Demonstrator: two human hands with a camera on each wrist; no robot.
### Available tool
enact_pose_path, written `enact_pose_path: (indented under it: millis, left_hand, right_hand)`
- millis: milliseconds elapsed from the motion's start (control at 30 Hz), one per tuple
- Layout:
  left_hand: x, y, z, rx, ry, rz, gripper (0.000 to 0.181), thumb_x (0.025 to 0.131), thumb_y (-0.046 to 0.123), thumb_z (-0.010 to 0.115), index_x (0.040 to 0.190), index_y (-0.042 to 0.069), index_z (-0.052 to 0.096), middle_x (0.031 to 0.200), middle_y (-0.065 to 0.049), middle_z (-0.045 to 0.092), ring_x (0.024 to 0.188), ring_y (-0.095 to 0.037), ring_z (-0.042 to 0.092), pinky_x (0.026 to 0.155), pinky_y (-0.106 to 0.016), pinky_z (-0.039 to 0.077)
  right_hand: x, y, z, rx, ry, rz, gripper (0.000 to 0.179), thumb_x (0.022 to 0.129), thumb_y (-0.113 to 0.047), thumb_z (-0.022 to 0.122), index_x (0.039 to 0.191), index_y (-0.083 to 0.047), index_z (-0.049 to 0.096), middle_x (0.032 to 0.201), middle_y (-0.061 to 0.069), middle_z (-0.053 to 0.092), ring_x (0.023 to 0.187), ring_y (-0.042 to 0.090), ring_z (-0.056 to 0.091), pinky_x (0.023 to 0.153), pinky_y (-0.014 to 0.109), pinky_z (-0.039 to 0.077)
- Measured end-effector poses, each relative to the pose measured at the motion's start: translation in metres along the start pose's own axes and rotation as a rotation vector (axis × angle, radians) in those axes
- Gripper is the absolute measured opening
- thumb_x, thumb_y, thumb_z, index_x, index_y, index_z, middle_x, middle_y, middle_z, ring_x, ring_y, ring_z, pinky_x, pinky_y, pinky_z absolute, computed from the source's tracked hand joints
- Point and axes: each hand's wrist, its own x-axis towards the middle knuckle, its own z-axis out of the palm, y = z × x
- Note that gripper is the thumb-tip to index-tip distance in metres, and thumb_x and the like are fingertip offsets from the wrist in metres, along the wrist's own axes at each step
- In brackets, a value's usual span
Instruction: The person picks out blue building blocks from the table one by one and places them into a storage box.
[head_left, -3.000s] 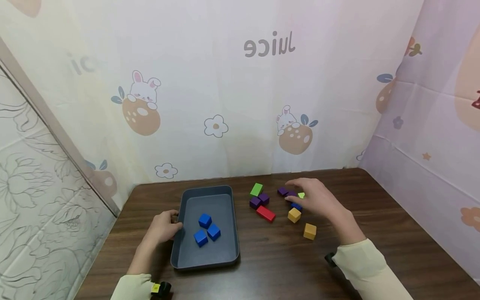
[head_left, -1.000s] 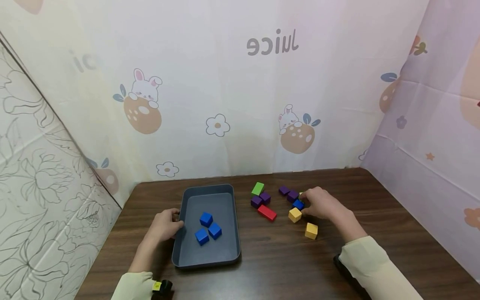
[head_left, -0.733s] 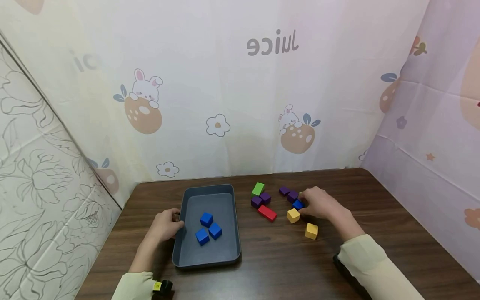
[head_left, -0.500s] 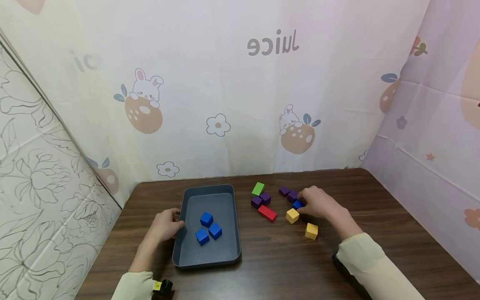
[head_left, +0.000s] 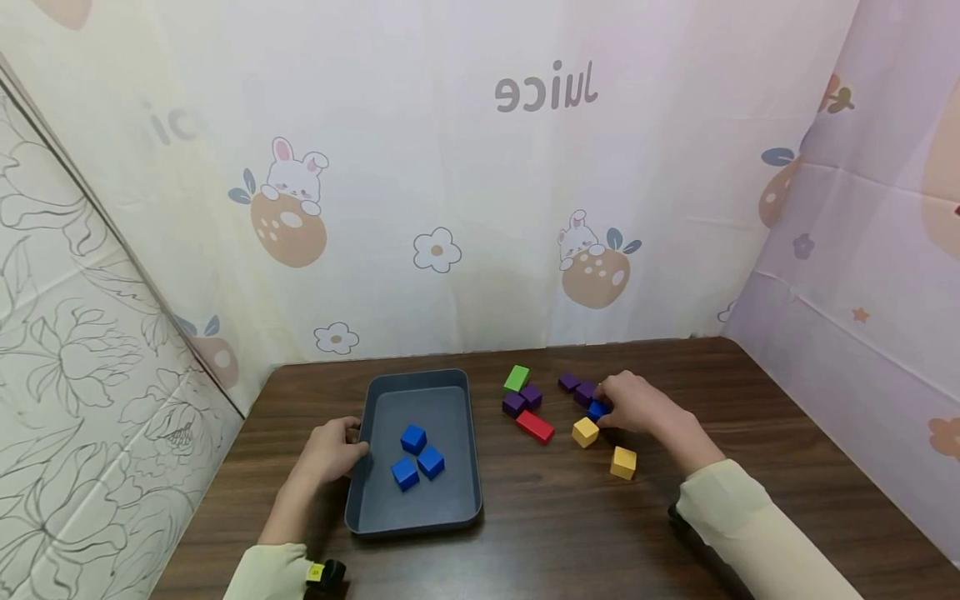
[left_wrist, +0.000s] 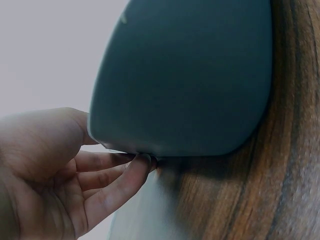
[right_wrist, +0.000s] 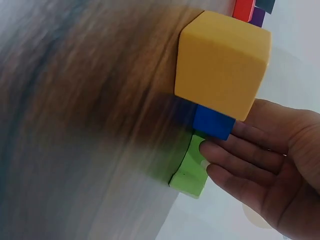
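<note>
My left hand (head_left: pixel 327 452) grips the left side of a dark grey tray (head_left: pixel 420 408), the thumb at the rim and the fingers against the outer wall (left_wrist: pixel 115 149). Three blue cubes (head_left: pixel 413 438) lie in that tray. To the right, my right hand (head_left: pixel 641 407) has its thumb and index finger around a blue block (head_left: pixel 597 411), partly covered by them. A yellow cube (head_left: pixel 585 432) sits just in front of the thumb. In the right wrist view, the other fingers (right_wrist: pixel 240 162) are beside a light green block (right_wrist: pixel 190 167), and the thumb is hidden.
Purple cubes (head_left: pixel 585 393) stand directly behind the blue block. Left of these are a red block (head_left: pixel 535 427), a green block (head_left: pixel 516 379) and more purple cubes (head_left: pixel 514 404). A second yellow cube (head_left: pixel 623 462) is nearer the front. Curtains (head_left: pixel 480 192) border the wooden table (head_left: pixel 555 533).
From above the blocks, my right hand has come down to the blue block and shifted slightly left. The nearer yellow cube has slid a little left. My left hand and the tray stay put.
</note>
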Motion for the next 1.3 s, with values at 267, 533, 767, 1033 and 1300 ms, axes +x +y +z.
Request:
enact_pose_path:
  millis: [267, 533, 767, 1033, 1300]
  left_hand:
    - [-0.001, 0.001, -0.001, 0.004, 0.002, -0.001, 0.049, 0.094, 0.004, 0.068, 0.138, -0.015, 0.058, 0.096, -0.014, 0.072, 0.068, -0.020, 0.070, 0.056, -0.037, 0.064]
    - [-0.001, 0.002, -0.002, -0.002, -0.004, -0.005, 0.048, 0.094, 0.004, 0.068, 0.137, -0.015, 0.057, 0.098, -0.016, 0.074, 0.070, -0.022, 0.072, 0.057, -0.037, 0.065]
    - [-0.001, 0.001, -0.004, -0.016, -0.009, -0.009, 0.048, 0.094, 0.003, 0.067, 0.137, -0.015, 0.057, 0.101, -0.019, 0.075, 0.074, -0.024, 0.074, 0.058, -0.038, 0.065]
    - [0.000, 0.002, -0.003, -0.007, -0.010, -0.015, 0.048, 0.094, 0.004, 0.068, 0.137, -0.015, 0.058, 0.099, -0.016, 0.074, 0.072, -0.022, 0.072, 0.057, -0.038, 0.065]
    - [0.001, 0.003, -0.003, -0.002, -0.007, -0.012, 0.049, 0.094, 0.005, 0.068, 0.138, -0.015, 0.057, 0.098, -0.016, 0.074, 0.070, -0.020, 0.070, 0.057, -0.037, 0.065]
  right_hand:
    - [-0.006, 0.003, -0.004, 0.011, -0.038, -0.018, 0.030, 0.086, -0.009, 0.088, 0.111, 0.003, 0.078, 0.099, 0.011, 0.074, 0.084, 0.018, 0.068, 0.075, 0.041, 0.064]
    - [-0.011, 0.011, -0.009, 0.001, -0.074, -0.023, 0.027, 0.083, -0.007, 0.090, 0.107, 0.000, 0.078, 0.100, 0.010, 0.075, 0.085, 0.017, 0.069, 0.076, 0.041, 0.065]
    - [-0.013, 0.012, -0.011, 0.006, -0.076, -0.039, 0.027, 0.083, -0.009, 0.091, 0.105, -0.002, 0.077, 0.098, 0.007, 0.074, 0.083, 0.017, 0.066, 0.076, 0.041, 0.064]
    - [-0.009, 0.013, -0.007, -0.008, -0.082, -0.032, 0.034, 0.083, -0.013, 0.091, 0.111, 0.000, 0.077, 0.099, 0.008, 0.073, 0.085, 0.018, 0.067, 0.074, 0.040, 0.063]
    - [-0.008, 0.014, -0.004, -0.033, -0.093, -0.009, 0.037, 0.083, -0.015, 0.092, 0.113, 0.000, 0.077, 0.100, 0.009, 0.072, 0.086, 0.019, 0.067, 0.074, 0.040, 0.063]
